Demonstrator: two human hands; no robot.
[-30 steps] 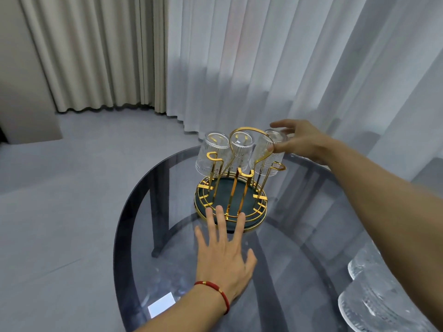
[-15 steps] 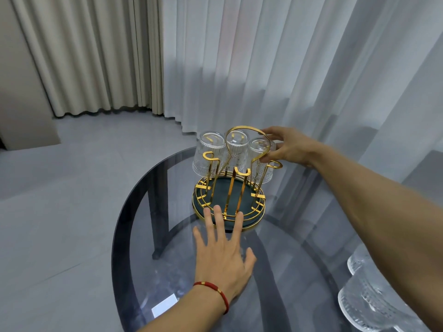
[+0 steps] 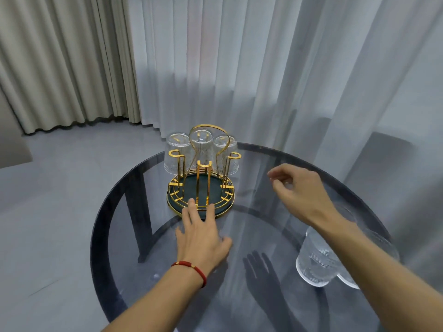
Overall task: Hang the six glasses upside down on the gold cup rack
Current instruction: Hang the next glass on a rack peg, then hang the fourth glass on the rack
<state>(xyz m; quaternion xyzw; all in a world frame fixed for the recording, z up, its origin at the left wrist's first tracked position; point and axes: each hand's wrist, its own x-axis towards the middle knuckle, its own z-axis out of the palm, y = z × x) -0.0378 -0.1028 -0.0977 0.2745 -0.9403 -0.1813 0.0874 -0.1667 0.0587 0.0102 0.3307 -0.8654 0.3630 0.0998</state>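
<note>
Fingers of the left hand (image 3: 202,238) lie spread flat, tips touching the rack's (image 3: 201,185) near rim. Right of the rack, the right hand (image 3: 300,191) hovers, loosely curled, holding nothing. Three glasses (image 3: 177,152) hang upturned on the rack's far side; other glasses (image 3: 318,262) stand well right of it.

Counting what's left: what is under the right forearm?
Clear glasses standing on the glass table beneath the right forearm; the arm hides how many.
</note>
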